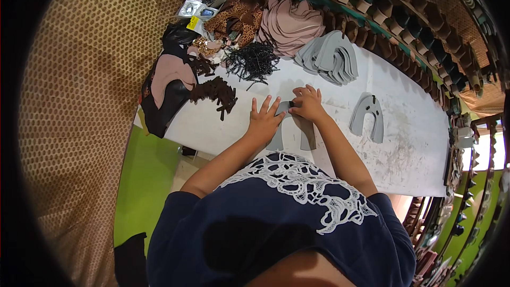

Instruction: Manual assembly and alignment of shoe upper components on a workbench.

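Observation:
In front of me, a grey U-shaped shoe-upper piece (308, 137) lies on the white table, its two legs toward my body. My left hand (263, 123) rests over its left leg and curve, fingers spread. At the top of the curve, my right hand (309, 106) closes its thumb and fingertips on a small dark strip (290, 104), while its other fingers are raised. The fingers hide part of the strip. To the right lies another grey U-shaped piece (366, 117) with small dark marks and a dark tab at its top.
Behind my hands are a grey stack of cut pieces (332, 58), a pink stack (292, 24), leopard-print pieces (236, 18) and black beaded trims (249, 61). Brown strips (218, 93) lie left, by black and pink pieces (169, 77). Racks of shoe forms (398, 21) line the far right.

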A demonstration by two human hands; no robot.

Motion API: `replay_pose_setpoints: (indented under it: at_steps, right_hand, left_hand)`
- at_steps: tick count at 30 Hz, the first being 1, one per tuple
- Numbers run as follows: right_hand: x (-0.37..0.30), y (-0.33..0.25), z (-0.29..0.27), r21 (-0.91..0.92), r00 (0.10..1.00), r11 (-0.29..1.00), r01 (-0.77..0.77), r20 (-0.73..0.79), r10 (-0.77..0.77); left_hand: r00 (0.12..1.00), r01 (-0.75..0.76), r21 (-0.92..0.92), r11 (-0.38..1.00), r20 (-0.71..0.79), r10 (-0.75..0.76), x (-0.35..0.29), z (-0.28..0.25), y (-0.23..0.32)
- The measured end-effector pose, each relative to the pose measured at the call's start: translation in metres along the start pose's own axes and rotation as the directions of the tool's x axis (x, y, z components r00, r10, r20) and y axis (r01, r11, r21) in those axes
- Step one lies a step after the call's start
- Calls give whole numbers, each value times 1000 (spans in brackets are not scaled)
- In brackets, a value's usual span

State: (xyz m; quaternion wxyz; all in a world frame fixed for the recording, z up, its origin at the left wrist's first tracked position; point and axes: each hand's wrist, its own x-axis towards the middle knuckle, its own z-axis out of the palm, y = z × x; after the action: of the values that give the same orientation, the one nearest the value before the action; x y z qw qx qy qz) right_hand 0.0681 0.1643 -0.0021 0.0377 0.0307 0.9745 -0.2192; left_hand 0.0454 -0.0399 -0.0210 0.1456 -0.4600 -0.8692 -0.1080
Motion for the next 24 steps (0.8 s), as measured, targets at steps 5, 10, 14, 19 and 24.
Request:
replay_pose_setpoints:
  at_steps: [5, 10, 14, 19, 24]
  right_hand:
    - [5, 1, 4, 67, 997, 996, -66, 47, 63]
    - [14, 5, 17, 192, 990, 973, -129, 77, 116]
    - [16, 26, 32, 426, 991, 896, -130, 77, 107]
    - [10, -19, 1, 229, 978, 953, -196, 110, 174]
    - [27, 2, 4, 252, 973, 943, -216, 140, 186]
  left_hand:
    - [999, -15, -14, 1000, 33, 16, 1, -1, -1]
    - [996, -41, 47, 998, 81, 38, 2, -1, 1]
    - [990, 31, -72, 997, 140, -20, 1, -2, -1]
    - [958, 122, -120, 985, 276, -85, -7, -10, -2]
    - [945, 128, -165, 978, 320, -70, -6, -9, -1]
